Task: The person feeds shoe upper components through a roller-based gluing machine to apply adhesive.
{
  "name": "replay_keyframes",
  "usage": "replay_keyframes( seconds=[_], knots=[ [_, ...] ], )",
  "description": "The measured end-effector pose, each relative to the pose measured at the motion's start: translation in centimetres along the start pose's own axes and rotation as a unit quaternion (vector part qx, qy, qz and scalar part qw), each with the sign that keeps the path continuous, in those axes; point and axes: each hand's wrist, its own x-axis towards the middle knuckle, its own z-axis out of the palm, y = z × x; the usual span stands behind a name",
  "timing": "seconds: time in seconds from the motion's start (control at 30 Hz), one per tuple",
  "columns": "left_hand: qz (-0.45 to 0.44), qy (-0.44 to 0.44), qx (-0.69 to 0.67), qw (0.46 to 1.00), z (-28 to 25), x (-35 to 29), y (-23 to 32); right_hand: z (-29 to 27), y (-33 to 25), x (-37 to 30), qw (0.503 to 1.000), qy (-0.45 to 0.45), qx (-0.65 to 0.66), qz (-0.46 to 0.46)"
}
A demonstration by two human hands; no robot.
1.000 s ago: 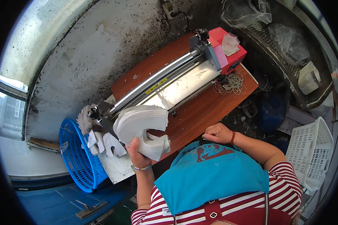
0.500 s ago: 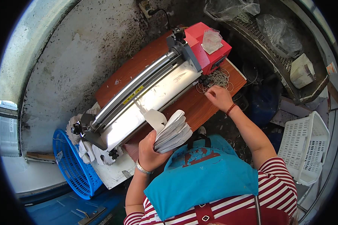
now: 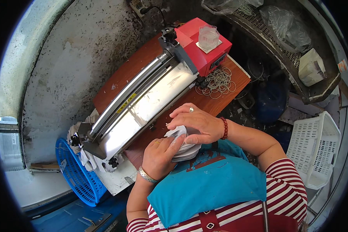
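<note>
A bundle of thin white cut pieces (image 3: 186,151) is gripped in my left hand (image 3: 157,156), just in front of my apron. My left thumb and fingers press across its top. My right hand (image 3: 199,123) reaches over the bundle's far side, its fingers bent and its thumb against the stack. Whatever may be between its fingertips is too small to make out. Beyond my hands lies a roller machine with a shiny metal plate (image 3: 152,101) and a red housing (image 3: 199,36). Beside the housing lies a loose heap of pale rubber bands (image 3: 217,82).
The machine stands on a brown wooden table (image 3: 131,71). A clear cup (image 3: 208,37) sits on the housing. More white pieces (image 3: 92,157) are piled by a blue basket (image 3: 78,174) at the left. A white basket (image 3: 311,149) stands at the right, below a shelf with plastic bags (image 3: 286,29).
My right hand has moved left from the rubber bands to the bundle. My left hand's fingers have closed over the bundle's top, and its flared pieces are now pressed together.
</note>
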Motion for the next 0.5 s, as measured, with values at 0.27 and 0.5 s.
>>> replay_keyframes(
  seconds=[0.27,0.5],
  knots=[
    [-0.143,0.074,-0.141,0.977,2.0,-0.2,-0.4,-1.1,2.6,-5.0,0.985,-0.002,0.12,0.124],
    [-0.346,0.144,-0.449,0.811,8.4,-0.4,-3.0,2.0,4.6,-7.5,0.968,0.002,0.03,0.248]
  ],
)
